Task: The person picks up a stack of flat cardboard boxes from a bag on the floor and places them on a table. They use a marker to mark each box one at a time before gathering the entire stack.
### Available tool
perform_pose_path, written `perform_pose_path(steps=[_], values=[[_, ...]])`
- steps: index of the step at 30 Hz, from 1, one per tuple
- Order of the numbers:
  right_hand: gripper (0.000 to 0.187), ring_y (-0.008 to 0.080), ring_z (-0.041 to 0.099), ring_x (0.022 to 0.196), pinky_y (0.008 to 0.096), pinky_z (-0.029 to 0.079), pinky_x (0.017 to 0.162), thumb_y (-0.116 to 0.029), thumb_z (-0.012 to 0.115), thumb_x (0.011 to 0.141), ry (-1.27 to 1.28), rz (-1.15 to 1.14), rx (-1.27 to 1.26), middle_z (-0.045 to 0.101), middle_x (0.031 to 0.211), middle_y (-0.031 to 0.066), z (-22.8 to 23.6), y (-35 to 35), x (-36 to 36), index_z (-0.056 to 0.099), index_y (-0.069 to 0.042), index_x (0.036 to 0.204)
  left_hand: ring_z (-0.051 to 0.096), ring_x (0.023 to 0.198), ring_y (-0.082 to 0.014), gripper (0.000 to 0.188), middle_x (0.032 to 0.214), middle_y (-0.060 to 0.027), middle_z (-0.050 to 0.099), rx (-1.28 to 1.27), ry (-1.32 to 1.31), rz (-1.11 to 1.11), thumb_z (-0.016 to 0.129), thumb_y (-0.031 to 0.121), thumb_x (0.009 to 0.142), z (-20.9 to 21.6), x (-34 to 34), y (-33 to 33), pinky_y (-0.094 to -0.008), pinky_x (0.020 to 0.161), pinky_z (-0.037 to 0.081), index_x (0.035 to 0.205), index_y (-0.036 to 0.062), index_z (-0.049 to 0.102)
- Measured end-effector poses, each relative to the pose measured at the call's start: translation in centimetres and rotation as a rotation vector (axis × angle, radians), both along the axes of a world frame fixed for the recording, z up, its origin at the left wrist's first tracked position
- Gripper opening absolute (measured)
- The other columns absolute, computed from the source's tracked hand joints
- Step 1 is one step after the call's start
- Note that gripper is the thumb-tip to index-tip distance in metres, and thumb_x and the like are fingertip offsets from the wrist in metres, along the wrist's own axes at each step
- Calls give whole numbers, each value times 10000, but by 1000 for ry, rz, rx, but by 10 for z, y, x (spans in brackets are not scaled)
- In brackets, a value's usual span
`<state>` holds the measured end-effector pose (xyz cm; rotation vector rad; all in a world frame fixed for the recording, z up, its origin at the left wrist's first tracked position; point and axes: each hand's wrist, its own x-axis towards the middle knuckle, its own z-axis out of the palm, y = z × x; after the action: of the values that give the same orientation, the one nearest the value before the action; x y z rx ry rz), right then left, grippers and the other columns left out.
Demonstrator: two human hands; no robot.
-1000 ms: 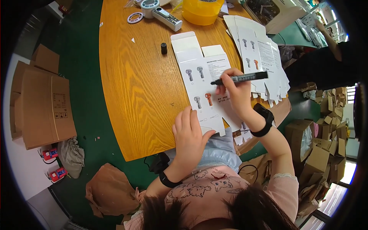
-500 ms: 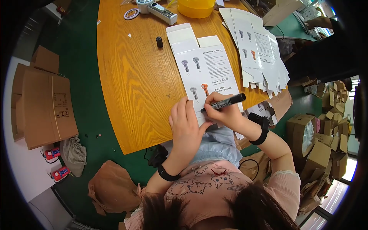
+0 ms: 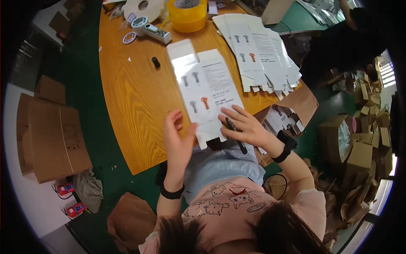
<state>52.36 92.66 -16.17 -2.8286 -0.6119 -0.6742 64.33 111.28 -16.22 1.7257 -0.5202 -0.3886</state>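
A flat, unfolded white carton [image 3: 218, 78] printed with small handheld fans lies on the wooden table, its near flap reaching past the table's front edge. Beside its lower left edge is my left hand [image 3: 178, 137], thumb and fingers apart, the thumb tip at the carton's edge. My right hand [image 3: 247, 127] lies over the carton's lower right edge with its fingers spread forward. A black marker pen [image 3: 242, 147] is tucked in that hand, pointing back toward me. The small black marker cap [image 3: 156, 62] stands apart on the table, left of the carton.
A pile of flat white cartons [image 3: 264, 53] covers the table's right side. At the back are a yellow tape roll [image 3: 187, 19], a white roll [image 3: 143, 6] and a grey handheld fan [image 3: 156, 33]. An open cardboard box [image 3: 302, 101] stands beside the table. Another person [image 3: 342, 38] is at the far right.
My right hand has turned the marker from its writing pose, tip off the carton, into a loose hold. My left hand has lifted off the carton to its left edge. The view has shifted.
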Motion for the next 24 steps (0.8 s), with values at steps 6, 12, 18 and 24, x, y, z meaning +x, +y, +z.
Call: perform_pose_path(steps=[6, 12, 18, 24], values=[[240, 342, 573, 921, 441, 462, 794, 6, 607, 682, -259, 24, 195, 571, 997, 201, 21, 6, -29, 535, -49, 905, 424, 1100, -221, 327, 1169, -120, 438, -415, 194, 48, 515, 152, 860, 1, -4, -5, -319, 903, 354, 1122, -5, 397], [199, 356, 576, 904, 425, 464, 780, 2, 581, 716, -482, -197, 118, 572, 996, 227, 74, -37, -55, 533, -15, 909, 401, 1134, -233, 313, 1225, -117, 408, -634, 301, -70, 495, 130, 865, 10, -16, -25, -328, 912, 349, 1137, 4, 402], [309, 349, 517, 1031, 410, 404, 874, -159, 639, 719, -240, -352, 25, 557, 1076, 189, 43, -133, -30, 523, -52, 986, 390, 1151, -222, 351, 1247, -107, 396, -103, -117, -159, 541, 132, 821, 40, -12, -31, -334, 897, 360, 1137, 25, 434], [334, 314, 476, 1100, 376, 355, 930, -257, 614, 762, -156, -485, 95, 556, 1097, 159, 20, -121, -63, 531, -43, 1005, 397, 1156, -259, 426, 1280, -135, 371, 385, -611, -273, 568, 61, 759, 106, 21, 37, -338, 865, 380, 1166, 34, 446]])
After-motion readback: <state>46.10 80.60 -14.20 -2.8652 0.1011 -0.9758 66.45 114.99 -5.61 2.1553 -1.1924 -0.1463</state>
